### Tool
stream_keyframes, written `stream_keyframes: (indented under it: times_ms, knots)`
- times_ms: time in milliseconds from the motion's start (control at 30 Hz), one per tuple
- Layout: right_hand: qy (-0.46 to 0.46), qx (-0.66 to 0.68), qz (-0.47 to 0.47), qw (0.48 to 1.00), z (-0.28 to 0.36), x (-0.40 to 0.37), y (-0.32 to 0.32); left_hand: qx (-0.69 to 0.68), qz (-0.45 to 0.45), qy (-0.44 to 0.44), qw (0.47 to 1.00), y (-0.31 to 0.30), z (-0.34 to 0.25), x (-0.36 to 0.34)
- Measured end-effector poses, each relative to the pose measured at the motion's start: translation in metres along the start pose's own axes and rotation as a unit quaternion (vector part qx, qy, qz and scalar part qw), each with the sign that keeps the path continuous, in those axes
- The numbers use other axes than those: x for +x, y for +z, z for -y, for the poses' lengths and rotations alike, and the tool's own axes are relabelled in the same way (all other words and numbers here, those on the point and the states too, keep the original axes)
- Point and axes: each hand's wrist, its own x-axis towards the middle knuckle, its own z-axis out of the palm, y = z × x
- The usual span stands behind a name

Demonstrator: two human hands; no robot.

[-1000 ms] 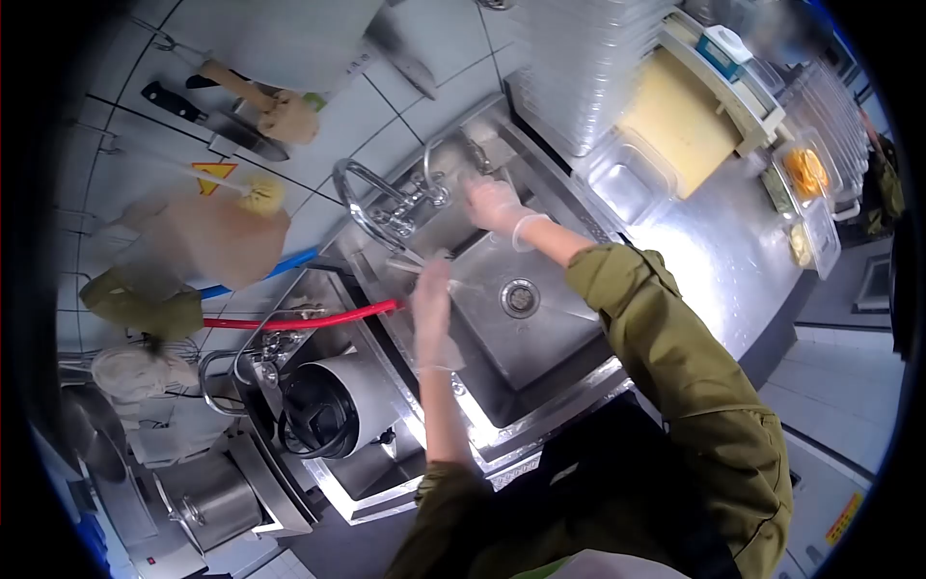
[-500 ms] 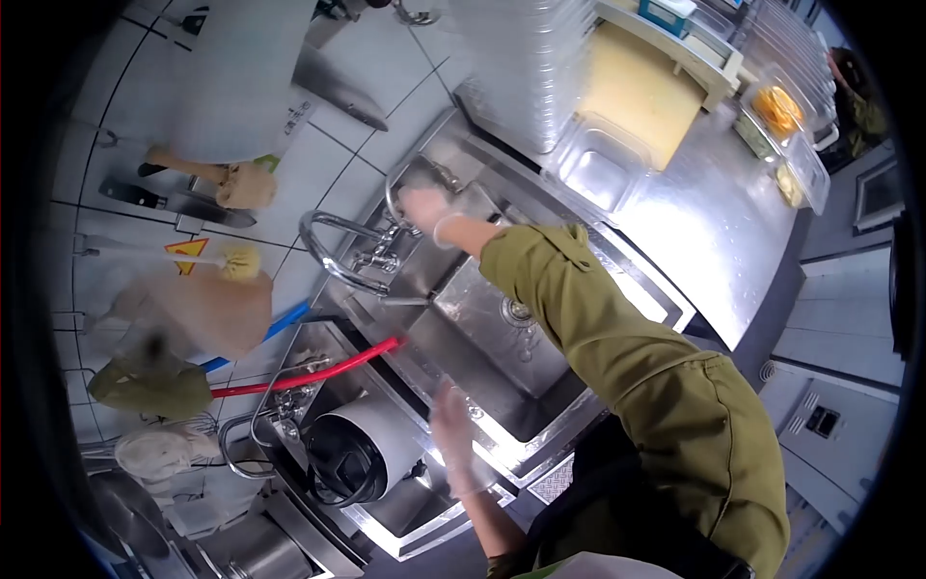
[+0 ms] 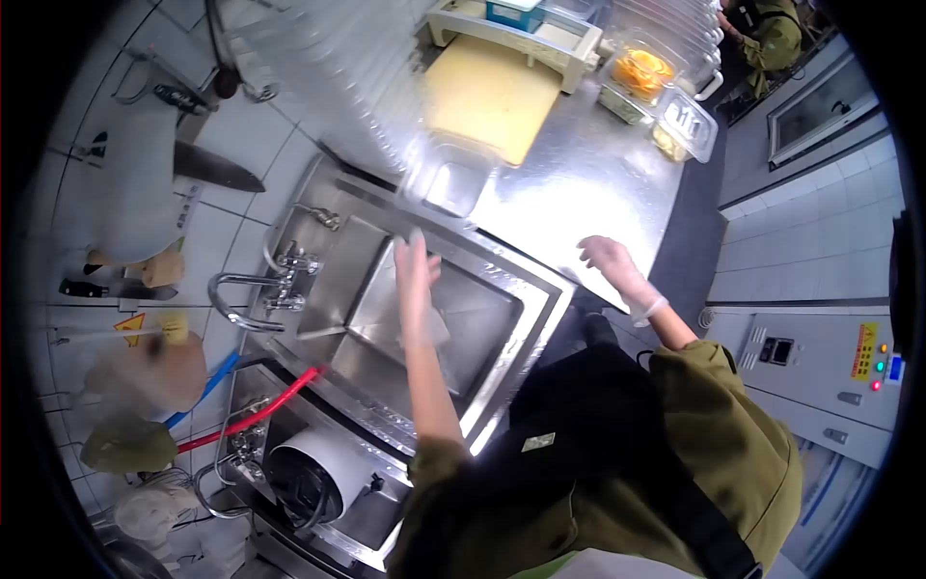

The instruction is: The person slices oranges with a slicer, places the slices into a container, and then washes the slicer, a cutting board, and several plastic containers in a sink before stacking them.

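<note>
My left hand, in a thin clear glove, is stretched over the steel sink basin with its fingers apart and nothing in it. My right hand, also gloved, hovers open above the front edge of the steel counter, to the right of the sink, and holds nothing. The curved tap stands at the sink's left side, apart from both hands. I cannot make out any water running from it.
A clear plastic tub and a yellow cutting board lie on the counter behind the sink. Food containers stand farther back. Knives hang on the tiled wall. A white bucket and red hose lie left. Another person works far off.
My right hand has left the tap and swung right over the counter edge. My left hand rose from the sink's front rim to above the basin. The view has turned right.
</note>
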Motion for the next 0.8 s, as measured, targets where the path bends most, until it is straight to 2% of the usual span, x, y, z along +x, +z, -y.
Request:
stream_keyframes:
  times_ms: [33,67,100,133,267,333,433,533,567,600,633,667,733,767,800]
  knots:
    - [-0.002,0.021,-0.052,0.998,-0.003,-0.007,-0.027,-0.027,0.005,0.018,0.999,0.022,-0.009,0.007]
    - [-0.003,0.036,-0.082,0.996,-0.006,-0.013,-0.048,-0.021,-0.004,-0.004,1.0,0.035,-0.003,0.038]
    - [-0.007,0.048,-0.111,0.993,-0.008,-0.017,-0.071,-0.068,-0.041,0.027,0.996,0.048,0.012,0.063]
    - [-0.016,0.06,-0.118,0.991,-0.014,-0.021,-0.09,-0.096,-0.033,0.009,0.995,0.055,0.022,0.08]
    - [-0.002,0.085,-0.07,0.994,-0.047,-0.009,-0.149,-0.1,-0.033,-0.014,0.994,0.082,0.041,0.086]
    - [0.007,0.086,-0.027,0.996,-0.067,0.008,-0.172,-0.157,-0.095,0.064,0.981,0.106,0.056,0.057]
    - [0.021,0.052,0.022,0.998,-0.065,0.054,-0.208,-0.155,-0.138,-0.044,0.977,0.117,0.059,0.033]
    - [0.014,0.066,0.058,0.996,-0.046,0.082,-0.233,-0.234,-0.116,0.089,0.961,0.128,0.001,-0.01]
    - [0.013,0.091,0.068,0.993,-0.043,0.091,-0.242,-0.217,-0.149,0.167,0.95,0.141,-0.045,-0.028]
    - [0.007,0.097,0.08,0.992,-0.04,0.098,-0.249,-0.129,-0.115,0.159,0.972,0.125,-0.084,-0.034]
    - [0.002,0.106,0.093,0.99,-0.037,0.105,-0.252,-0.107,-0.167,0.208,0.958,0.132,-0.129,-0.053]
    - [-0.003,0.118,0.103,0.988,-0.034,0.112,-0.252,-0.07,-0.21,0.217,0.951,0.128,-0.17,-0.06]
    - [-0.004,0.119,0.125,0.985,-0.03,0.12,-0.251,0.019,-0.217,0.257,0.941,0.08,-0.23,-0.058]
    - [-0.004,0.121,0.131,0.984,-0.028,0.123,-0.25,0.01,-0.202,0.305,0.931,0.081,-0.265,-0.065]
    - [-0.023,0.148,0.148,0.978,-0.032,0.125,-0.247,0.045,-0.239,0.295,0.924,0.067,-0.296,-0.063]
